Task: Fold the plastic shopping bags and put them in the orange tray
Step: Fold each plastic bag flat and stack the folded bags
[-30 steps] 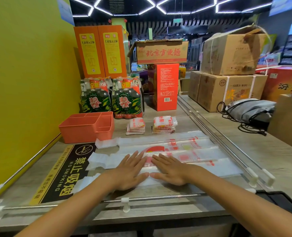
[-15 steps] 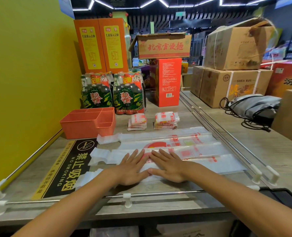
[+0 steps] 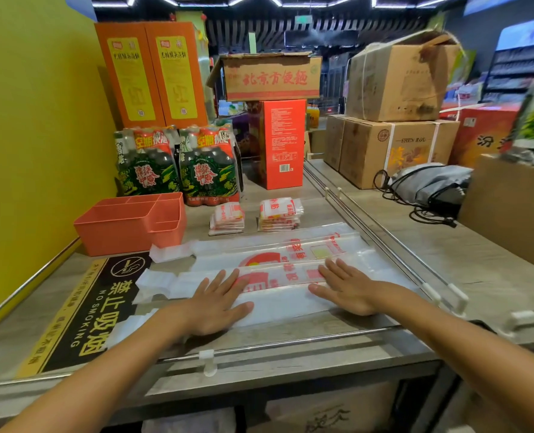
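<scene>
Item: plastic shopping bag (image 3: 278,295), white with red print we cannot read, lying flat at the near middle of the table (image 3: 447,245). Our left hand (image 3: 215,303) presses its left part and our right hand (image 3: 345,287) its right part; each grip is spread flat, fingers straight, holding nothing. A second plastic shopping bag (image 3: 268,250) lies flat at 12 o'clock from the first, touching it.

Item: orange tray (image 3: 131,225), divided, at 10 o'clock from the hands.

Item: two folded bag stacks (image 3: 253,215) at 12 o'clock, red print.

Item: black floor-style sticker (image 3: 81,314) at 9 o'clock, reading "NO SMOKING".

Item: carton (image 3: 393,148) at 2 o'clock, marked "SHEN ROU".

Item: bottle multipacks (image 3: 178,167) behind the tray.
</scene>
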Tool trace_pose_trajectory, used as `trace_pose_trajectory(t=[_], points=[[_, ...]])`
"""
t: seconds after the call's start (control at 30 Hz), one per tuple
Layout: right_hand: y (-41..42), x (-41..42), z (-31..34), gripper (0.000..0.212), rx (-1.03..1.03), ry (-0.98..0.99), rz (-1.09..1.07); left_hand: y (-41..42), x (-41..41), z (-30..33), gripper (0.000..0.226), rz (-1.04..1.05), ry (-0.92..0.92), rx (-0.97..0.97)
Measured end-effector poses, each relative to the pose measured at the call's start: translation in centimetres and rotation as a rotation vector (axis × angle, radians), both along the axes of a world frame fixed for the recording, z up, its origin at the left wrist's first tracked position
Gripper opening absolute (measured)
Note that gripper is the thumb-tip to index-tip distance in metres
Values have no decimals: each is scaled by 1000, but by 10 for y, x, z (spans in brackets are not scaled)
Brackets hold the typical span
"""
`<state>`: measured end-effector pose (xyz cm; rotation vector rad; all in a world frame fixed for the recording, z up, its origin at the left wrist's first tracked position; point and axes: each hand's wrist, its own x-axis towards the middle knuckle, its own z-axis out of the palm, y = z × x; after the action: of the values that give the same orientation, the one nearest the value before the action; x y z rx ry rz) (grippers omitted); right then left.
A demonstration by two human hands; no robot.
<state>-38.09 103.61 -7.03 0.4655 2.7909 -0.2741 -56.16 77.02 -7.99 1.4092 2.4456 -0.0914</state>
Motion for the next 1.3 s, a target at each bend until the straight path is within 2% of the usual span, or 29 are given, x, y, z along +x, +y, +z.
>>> trace_pose_trajectory(t=[0.13,0.33,0.37,0.47,0.57,0.63,0.77,0.93,1.0,1.1,1.13,1.17,1.27,1.3], points=[[5,3,-3,112,6,28,-43,0,-1,0,71,1,-9,-5],[9,4,-3,150,4,31,-78,-1,0,1,74,1,-19,-3],[7,4,-1,150,3,27,-86,-2,0,2,77,1,-25,-5],[3,3,1,132,15,36,-109,-1,2,3,86,8,-3,-15],[2,6,-1,127,34,44,-106,6,12,6,78,-3,84,-2],[1,9,-1,126,38,44,-100,20,27,11,72,-95,94,50],[0,5,-2,137,85,1,-104,77,55,13,62,-276,95,123],[6,-2,-11,155,154,-47,-76,127,68,10,57,-275,5,162],[5,-2,-9,146,143,-50,-101,127,65,7,57,-243,-40,150],[4,-2,-8,104,119,-30,-137,107,51,6,57,-202,-45,133],[5,-2,-9,98,114,-33,-136,97,43,9,57,-191,-44,113],[6,-1,-8,100,109,-42,-127,87,35,11,56,-183,-38,87],[9,1,-6,131,95,-50,-83,50,16,17,55,-177,-13,32],[10,1,-7,134,95,-48,-77,38,10,16,55,-162,-16,31]])
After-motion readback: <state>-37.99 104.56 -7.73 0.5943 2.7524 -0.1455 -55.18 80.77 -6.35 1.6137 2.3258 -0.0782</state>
